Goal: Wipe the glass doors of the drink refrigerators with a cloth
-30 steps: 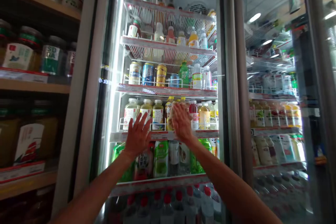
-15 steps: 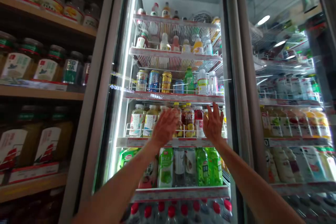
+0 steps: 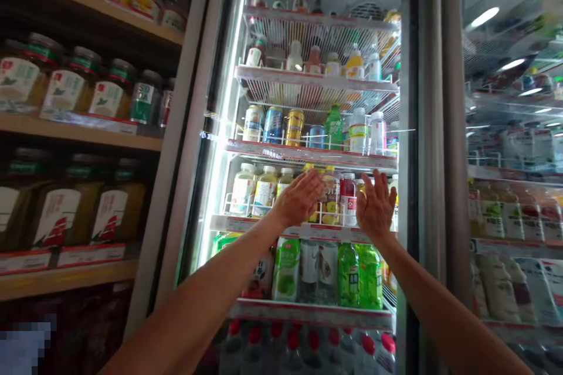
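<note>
My left hand (image 3: 301, 196) is raised in front of the cooler's fourth shelf, its fingers stretched out, partly covering the yellow-capped bottles (image 3: 329, 199). To its right, my right hand (image 3: 376, 205) stands upright with fingers apart, beside a red drink bottle (image 3: 349, 198). Neither hand holds anything. Reflections lie on the cooler's glass door (image 3: 215, 135); whether the palms touch the glass I cannot tell. Pale-capped bottles (image 3: 243, 188) stand left of my left hand. Below my hands are a green carton (image 3: 286, 269) and green bottles (image 3: 349, 275).
Drink cans (image 3: 294, 128) line the shelf above my hands. Red-capped bottles (image 3: 293, 351) fill the bottom. Wooden shelving (image 3: 79, 133) with jars (image 3: 68, 85) stands to the left. A second glass-fronted cooler (image 3: 510, 234) is beyond the metal frame (image 3: 433, 187) at right. A pixelated patch covers the lower left corner.
The view has swung a little left, so the cooler sits further right in the picture. My left hand has shifted slightly right across the bottles; both hands stay raised and open.
</note>
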Demonstrator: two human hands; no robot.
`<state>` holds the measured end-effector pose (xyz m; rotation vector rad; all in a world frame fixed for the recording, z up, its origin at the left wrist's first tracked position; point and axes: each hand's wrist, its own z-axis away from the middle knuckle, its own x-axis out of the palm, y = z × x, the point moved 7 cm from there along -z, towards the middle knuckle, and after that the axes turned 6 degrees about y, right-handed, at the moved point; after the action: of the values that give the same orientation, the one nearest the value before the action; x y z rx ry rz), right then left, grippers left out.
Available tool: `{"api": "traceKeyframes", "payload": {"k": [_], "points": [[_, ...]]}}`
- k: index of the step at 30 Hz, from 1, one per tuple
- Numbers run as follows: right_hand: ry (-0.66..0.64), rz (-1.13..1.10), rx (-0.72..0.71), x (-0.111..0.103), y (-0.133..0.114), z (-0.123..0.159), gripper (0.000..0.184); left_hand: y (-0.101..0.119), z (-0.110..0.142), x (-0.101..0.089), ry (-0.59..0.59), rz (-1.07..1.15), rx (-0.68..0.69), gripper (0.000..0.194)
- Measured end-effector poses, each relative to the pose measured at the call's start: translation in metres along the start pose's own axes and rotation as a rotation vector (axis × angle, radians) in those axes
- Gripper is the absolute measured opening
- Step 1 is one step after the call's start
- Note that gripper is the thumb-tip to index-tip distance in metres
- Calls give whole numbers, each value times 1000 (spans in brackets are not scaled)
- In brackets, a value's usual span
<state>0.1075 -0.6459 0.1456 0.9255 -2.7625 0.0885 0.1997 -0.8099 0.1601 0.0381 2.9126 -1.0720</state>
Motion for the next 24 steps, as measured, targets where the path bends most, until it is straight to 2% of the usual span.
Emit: {"api": "traceKeyframes", "payload": {"k": [1,2,3,5,7,8,10,14,16,18,22,24], "points": [[0,-1,-7,0,0,0,44,-6,4,-5,-10,2,29,44],[2,-2,-13,0,0,1,44,-24,9,-15,-1,-21,-11,44],[5,-4,-17,1,0,1,44,-50,16,-29,29,-68,-123,44],[14,-6,-20,1,-1,1,45,-110,34,-61,124,-192,-447,41],[18,-3,-11,2,-2,1,45,-149,46,-83,204,-279,-683,37],[19,-2,-5,2,-2,1,45,-154,46,-85,222,-294,-726,36],[14,-3,-1,2,-3,1,44,-141,33,-73,209,-277,-702,38],[5,-15,-16,0,-3,1,44,-72,-1,-28,125,-151,-481,37],[6,-22,-21,0,-3,2,45,-52,-5,-18,104,-81,-358,34],[5,-27,-24,0,-2,2,46,-63,3,-25,124,-59,-362,35],[7,-18,-24,0,-3,2,46,-140,34,-69,289,-158,-658,37],[8,-5,-17,-1,-3,2,44,-168,40,-82,358,-202,-779,37]]}}
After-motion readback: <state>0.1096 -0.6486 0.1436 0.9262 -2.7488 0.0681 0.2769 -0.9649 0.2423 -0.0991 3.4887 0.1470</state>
